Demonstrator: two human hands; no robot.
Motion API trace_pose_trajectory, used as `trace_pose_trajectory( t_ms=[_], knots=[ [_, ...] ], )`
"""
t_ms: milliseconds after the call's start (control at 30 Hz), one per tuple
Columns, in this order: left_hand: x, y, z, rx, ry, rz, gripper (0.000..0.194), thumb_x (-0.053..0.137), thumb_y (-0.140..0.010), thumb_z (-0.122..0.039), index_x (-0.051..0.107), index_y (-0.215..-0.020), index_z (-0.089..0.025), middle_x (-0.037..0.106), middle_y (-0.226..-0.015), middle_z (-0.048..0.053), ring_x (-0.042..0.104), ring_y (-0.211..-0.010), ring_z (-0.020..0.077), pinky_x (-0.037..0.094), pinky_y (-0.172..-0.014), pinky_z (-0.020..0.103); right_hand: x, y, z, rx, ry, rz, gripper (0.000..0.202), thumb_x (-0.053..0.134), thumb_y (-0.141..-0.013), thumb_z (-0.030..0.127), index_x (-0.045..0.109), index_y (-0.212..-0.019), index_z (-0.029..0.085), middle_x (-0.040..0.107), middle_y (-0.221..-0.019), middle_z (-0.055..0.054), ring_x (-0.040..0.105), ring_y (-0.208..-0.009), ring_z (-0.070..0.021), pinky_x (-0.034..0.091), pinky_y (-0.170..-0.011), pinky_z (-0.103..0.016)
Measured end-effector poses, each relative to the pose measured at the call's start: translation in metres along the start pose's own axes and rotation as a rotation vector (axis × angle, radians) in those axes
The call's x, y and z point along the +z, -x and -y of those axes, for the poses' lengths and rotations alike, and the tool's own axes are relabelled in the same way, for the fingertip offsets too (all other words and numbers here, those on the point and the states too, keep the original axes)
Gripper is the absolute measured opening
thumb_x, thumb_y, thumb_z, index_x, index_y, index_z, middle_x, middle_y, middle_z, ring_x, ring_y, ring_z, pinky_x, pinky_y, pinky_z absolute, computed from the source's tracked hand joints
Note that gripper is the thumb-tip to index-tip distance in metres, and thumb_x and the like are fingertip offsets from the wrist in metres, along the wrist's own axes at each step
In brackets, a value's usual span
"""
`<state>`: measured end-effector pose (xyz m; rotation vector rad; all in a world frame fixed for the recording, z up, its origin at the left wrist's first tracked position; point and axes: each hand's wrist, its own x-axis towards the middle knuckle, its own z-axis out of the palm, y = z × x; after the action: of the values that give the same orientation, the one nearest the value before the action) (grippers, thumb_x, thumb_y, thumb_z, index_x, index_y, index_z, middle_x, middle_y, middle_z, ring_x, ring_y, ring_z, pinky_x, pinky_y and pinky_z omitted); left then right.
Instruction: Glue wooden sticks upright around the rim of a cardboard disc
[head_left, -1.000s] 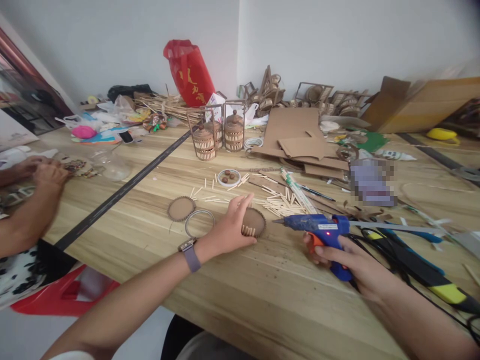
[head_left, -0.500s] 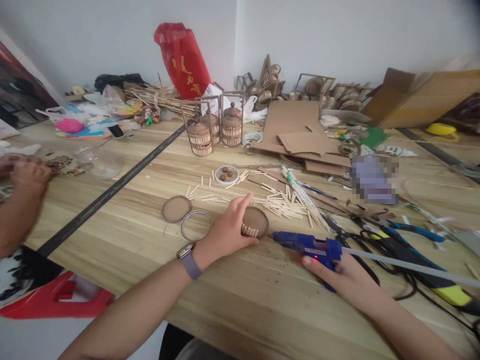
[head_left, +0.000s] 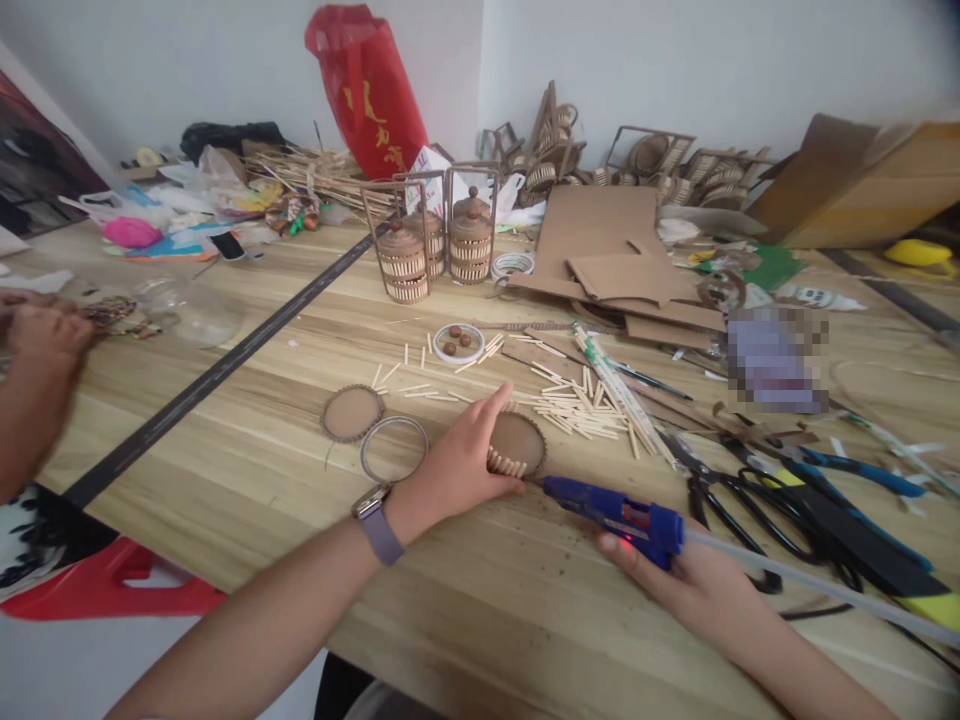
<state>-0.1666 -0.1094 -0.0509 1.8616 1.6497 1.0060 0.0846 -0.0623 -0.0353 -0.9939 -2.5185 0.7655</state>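
Note:
My left hand [head_left: 466, 455] curls round the left edge of a round cardboard base [head_left: 519, 438], thumb at its near side. Short wooden sticks [head_left: 508, 465] stand in a row along the base's near rim. My right hand [head_left: 694, 575] is wrapped round a blue hot glue gun [head_left: 611, 508] with a red light lit. The gun's nozzle points left, close beside the base's near right rim; whether it touches cannot be made out. A long translucent glue stick [head_left: 810, 583] sticks out of the gun's rear. Left of my left hand lie a second cardboard base [head_left: 352, 412] and a ring [head_left: 364, 452].
Loose short sticks [head_left: 581, 410] lie beyond the base, near a white ring [head_left: 436, 345] around brown beads. Scissors [head_left: 720, 490] and pliers [head_left: 862, 470] lie right. Small lidded baskets [head_left: 471, 245] and cardboard sheets [head_left: 600, 225] stand behind. Another person's hands [head_left: 49, 335] are at far left.
The camera view has shifted slightly. The glue gun has moved a little toward me and left, its nozzle now lower beside the rim. My left hand stays on the base.

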Motion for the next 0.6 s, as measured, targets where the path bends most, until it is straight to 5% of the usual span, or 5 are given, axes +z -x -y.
trace_pose_trajectory(
  t_ms=[600],
  knots=[
    [0.0000,-0.0004,0.0018,-0.020,0.000,0.012,0.117,0.086,-0.061,-0.022,0.010,-0.150,-0.023,0.034,-0.150,0.016,0.035,-0.138,0.0316,0.033,-0.113,0.045,0.0108,0.0067,-0.0049,-0.040,0.165,-0.138,0.044,0.047,-0.086,0.056,0.072,-0.086,0.019,0.076,-0.082,-0.013,0.073,-0.073,-0.0298,0.060,-0.064,-0.039]
  ],
)
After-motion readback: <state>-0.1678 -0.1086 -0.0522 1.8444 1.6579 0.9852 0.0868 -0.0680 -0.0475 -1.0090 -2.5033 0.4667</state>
